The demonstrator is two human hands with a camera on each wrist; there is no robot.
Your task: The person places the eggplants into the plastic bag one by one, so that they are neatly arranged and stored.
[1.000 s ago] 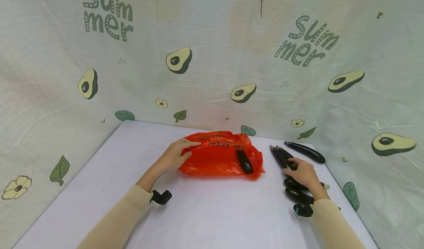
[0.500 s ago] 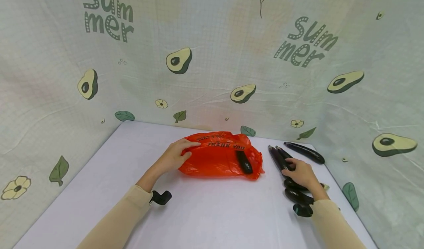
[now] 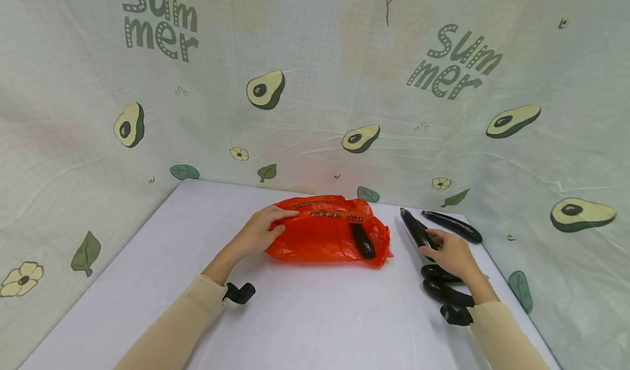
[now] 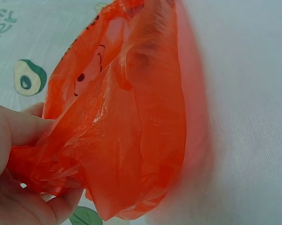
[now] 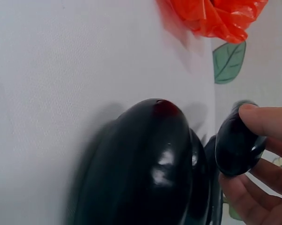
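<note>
My left hand (image 3: 253,230) grips the left end of a red plastic bag (image 3: 315,239) with "THANK YOU" printed on it. In the left wrist view its thumb and fingers pinch the bunched film (image 4: 99,150). A dark eggplant (image 3: 363,241) lies at the bag's right end. On the right, my right hand (image 3: 450,254) holds a long dark eggplant (image 3: 412,223) near its rounded lower end, stem end pointing away. The right wrist view shows the thumb and fingers around that eggplant's glossy end (image 5: 239,145). Another eggplant is partly hidden behind it.
Two eggplants lie nearer the body, a rear one (image 3: 438,273) and a front one (image 3: 448,293), beside the right wrist. Another eggplant (image 3: 453,226) rests by the white table's (image 3: 315,321) back right corner. A patterned cloth (image 3: 305,129) stands behind the table and along its sides.
My right hand has moved slightly right and away, and the held eggplant's stem end has shifted up in the head view. The left hand and the bag have stayed put.
</note>
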